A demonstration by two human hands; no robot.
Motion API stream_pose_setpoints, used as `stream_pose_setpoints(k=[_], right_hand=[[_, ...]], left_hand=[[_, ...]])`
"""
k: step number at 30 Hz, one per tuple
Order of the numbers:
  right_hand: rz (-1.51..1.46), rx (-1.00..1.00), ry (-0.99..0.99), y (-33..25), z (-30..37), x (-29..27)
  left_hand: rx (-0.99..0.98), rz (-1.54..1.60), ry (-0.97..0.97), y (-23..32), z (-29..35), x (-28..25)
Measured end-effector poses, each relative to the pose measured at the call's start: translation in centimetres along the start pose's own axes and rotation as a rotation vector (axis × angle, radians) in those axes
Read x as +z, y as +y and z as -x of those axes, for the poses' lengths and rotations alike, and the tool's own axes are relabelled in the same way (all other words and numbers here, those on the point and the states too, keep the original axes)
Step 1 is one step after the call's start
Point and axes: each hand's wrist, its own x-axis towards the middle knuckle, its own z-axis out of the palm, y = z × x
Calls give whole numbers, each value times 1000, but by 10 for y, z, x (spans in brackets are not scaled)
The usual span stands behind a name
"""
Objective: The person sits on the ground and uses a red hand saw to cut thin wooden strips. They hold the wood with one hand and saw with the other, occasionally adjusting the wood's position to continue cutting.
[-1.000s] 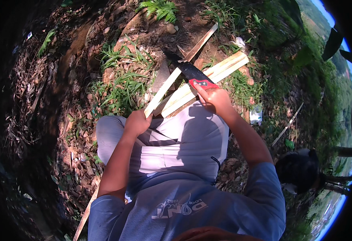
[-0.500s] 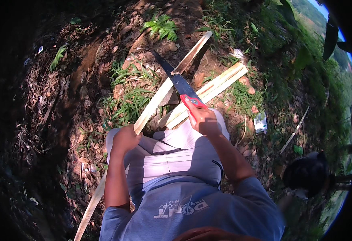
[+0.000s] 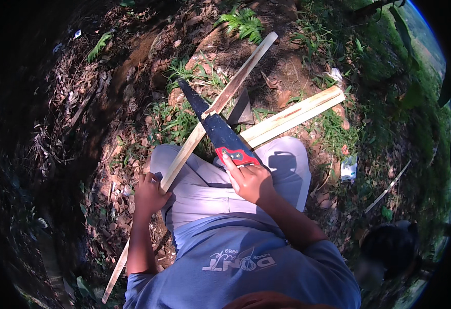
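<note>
My right hand (image 3: pixel 251 181) is closed round the red handle of a handsaw (image 3: pixel 224 136), with the thumb stretched along the handle's side. The dark blade points away to the far left and crosses a long, pale wooden strip (image 3: pixel 184 153) at a light nick in its edge. My left hand (image 3: pixel 150 194) grips this strip beside my left knee. From there the strip slants up to the far right; its near end passes beneath my left forearm and shows again at the lower left.
Pale wooden pieces (image 3: pixel 295 116) lie together beyond my right knee. A dark wedge-shaped thing (image 3: pixel 242 109) sits beneath the strip. Leaf litter, grass and a fern (image 3: pixel 241 23) cover the slope. A white packet (image 3: pixel 348 169) and a thin stick (image 3: pixel 387 186) lie to the right.
The saw has been drawn back toward my body, so its handle is nearer my lap. My left hand has shifted slightly nearer and left. The whole view has swung a little.
</note>
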Motion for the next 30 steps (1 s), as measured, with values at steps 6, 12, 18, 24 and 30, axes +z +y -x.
stream_pose_setpoints(k=[6, 12, 18, 24, 30], right_hand=[[14, -120, -35, 1, -10, -3], [73, -156, -106, 0, -18, 6], [100, -178, -141, 2, -15, 17], [91, -206, -283, 1, -23, 26], [47, -180, -310, 14, -40, 56]], left_hand=[[-109, -24, 60, 38, -3, -16], [-41, 556, 215, 71, -114, -17], [-191, 463, 82, 101, -178, 18], [-95, 570, 51, 83, -189, 45], [-93, 572, 13, 75, -191, 72]])
